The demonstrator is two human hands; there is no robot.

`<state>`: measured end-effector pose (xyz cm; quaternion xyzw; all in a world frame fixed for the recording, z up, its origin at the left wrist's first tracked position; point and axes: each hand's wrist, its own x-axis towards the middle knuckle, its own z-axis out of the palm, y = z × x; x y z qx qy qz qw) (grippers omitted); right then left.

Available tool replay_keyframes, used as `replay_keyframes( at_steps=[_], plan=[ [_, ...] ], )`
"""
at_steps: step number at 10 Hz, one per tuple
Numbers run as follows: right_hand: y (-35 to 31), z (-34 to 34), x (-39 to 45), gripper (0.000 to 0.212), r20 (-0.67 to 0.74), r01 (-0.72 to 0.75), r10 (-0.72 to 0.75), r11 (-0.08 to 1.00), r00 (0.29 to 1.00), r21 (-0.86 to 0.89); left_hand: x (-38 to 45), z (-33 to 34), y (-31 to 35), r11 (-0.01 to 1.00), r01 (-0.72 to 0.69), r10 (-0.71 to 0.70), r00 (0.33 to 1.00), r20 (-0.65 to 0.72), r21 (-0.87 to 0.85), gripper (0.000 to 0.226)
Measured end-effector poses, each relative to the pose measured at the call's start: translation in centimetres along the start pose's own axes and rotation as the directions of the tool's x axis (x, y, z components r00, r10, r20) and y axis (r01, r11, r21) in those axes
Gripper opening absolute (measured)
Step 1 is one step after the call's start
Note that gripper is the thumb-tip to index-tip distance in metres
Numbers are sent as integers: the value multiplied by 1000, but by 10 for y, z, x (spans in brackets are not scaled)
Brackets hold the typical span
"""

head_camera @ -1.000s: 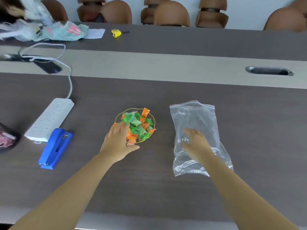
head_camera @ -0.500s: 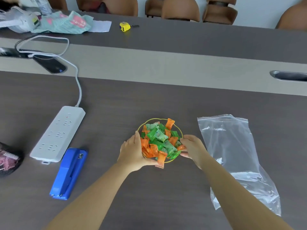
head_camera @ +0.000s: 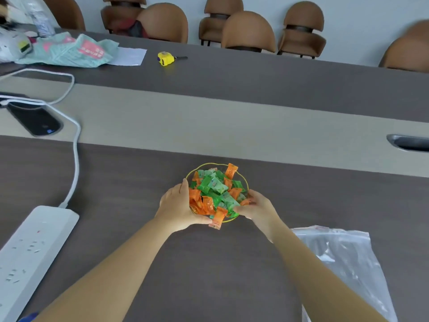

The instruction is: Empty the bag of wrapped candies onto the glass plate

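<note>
On the dark grey-brown tabletop (head_camera: 120, 182), just in front of the pale beige centre strip, sits a small clear glass plate with a yellowish rim (head_camera: 197, 170), heaped with orange and green wrapped candies (head_camera: 214, 190). The left hand (head_camera: 176, 205) cups the plate's left and near edge, fingers curled along the rim and thumb reaching under the near side, touching the orange wrappers there. The right hand (head_camera: 256, 206) presses against the plate's right near edge, its fingertips lying on the candies at that side; whether it pinches one orange sweet or only the rim I cannot tell. So the plate lies directly between the two hands, gripped from both sides. One orange candy (head_camera: 218, 219) hangs over the near rim, between the two thumbs.

The empty clear plastic bag (head_camera: 348, 263) lies flat on the table to the right and nearer the person, partly hidden under the right forearm and apart from the plate.

To the left lies a white power strip (head_camera: 32, 247) with its white cable (head_camera: 76, 154) curving away towards a black phone (head_camera: 34, 120) on the beige strip. A small yellow tape measure (head_camera: 166, 58) rests on the far side of the table, beside a crumpled teal and pink wrapper (head_camera: 69, 51). Brown padded chairs (head_camera: 248, 31) line the wall behind.
</note>
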<state>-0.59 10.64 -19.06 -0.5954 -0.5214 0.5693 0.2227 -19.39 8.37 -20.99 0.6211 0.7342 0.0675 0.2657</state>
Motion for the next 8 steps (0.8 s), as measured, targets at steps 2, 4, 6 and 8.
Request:
replay_keyframes(
  at_steps=[2,4,6,8],
  plan=[
    [-23,-15,71,53,12,145,-146,961,989,-234,82,-18,1,997,-19,12,996,-88,-77,110],
    [-41,-21,137,63,-60,197,-216,952,974,-232,148,-34,5,982,-33,6,989,-145,-184,110],
    [-53,-24,192,91,-148,147,-182,964,972,-223,192,-45,15,961,-18,-35,982,-187,-276,107],
    [-48,-21,185,77,-248,149,-246,923,937,-354,188,-38,20,928,20,-121,961,-249,-371,110]
  ],
)
